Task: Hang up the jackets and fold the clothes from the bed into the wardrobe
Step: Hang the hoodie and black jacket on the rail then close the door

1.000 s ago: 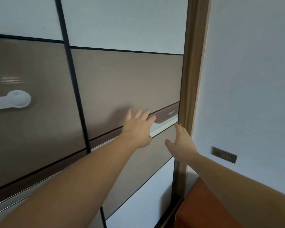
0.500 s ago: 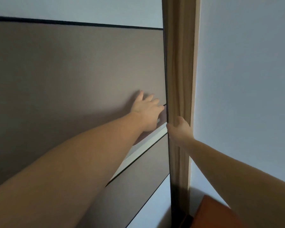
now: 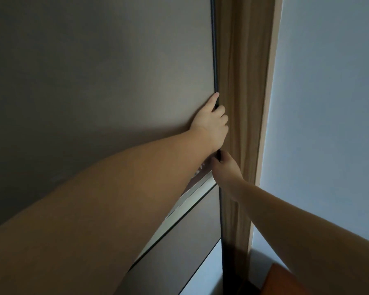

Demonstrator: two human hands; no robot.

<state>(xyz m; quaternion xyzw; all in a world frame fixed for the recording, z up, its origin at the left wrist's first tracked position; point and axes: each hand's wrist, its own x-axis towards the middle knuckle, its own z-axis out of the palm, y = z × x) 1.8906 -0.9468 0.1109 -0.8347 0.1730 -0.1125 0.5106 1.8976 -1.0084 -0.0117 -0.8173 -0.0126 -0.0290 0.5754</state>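
A person stands close against the wardrobe door (image 3: 115, 81), both hands on its dark right-hand edge (image 3: 213, 50) where it meets the wooden frame (image 3: 243, 81). The left hand (image 3: 212, 122) has its fingers curled round that edge, thumb flat on the panel; the right hand (image 3: 224, 167), just below, pinches the same strip. This looks like the opening step: getting the sliding door moving, which calls for a steady sideways pull to the left. The door appears shut or barely cracked. The wardrobe's inside, the bed, jackets and clothes are all out of view. An orange-brown surface (image 3: 285, 282) is cut off at the bottom right.
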